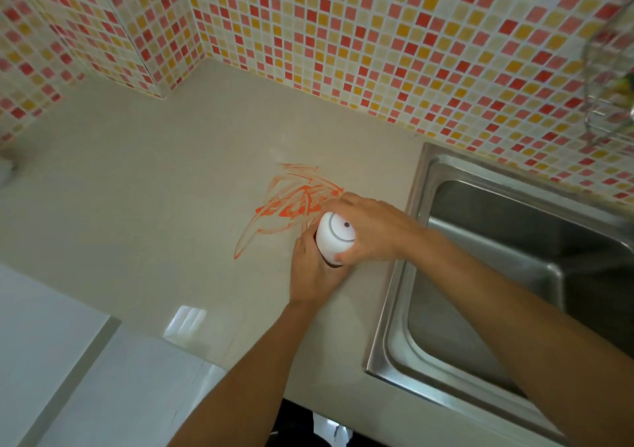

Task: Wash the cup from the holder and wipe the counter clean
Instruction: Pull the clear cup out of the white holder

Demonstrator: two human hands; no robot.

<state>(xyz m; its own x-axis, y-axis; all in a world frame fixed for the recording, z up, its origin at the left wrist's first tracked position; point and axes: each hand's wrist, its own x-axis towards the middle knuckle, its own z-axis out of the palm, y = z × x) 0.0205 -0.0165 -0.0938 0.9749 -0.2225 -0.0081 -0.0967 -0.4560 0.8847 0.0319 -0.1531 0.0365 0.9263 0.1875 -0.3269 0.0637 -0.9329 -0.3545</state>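
Note:
A white cup-like container with a round lidded top stands on the beige counter, just left of the sink. My left hand grips its body from below. My right hand wraps over its top and right side. An orange-red smear spreads across the counter directly beyond my hands. The lower part of the container is hidden by my fingers.
A stainless steel sink lies at the right. A wire holder hangs on the mosaic-tiled wall at the far right edge. A white appliance top sits at the lower left, below the counter's front edge.

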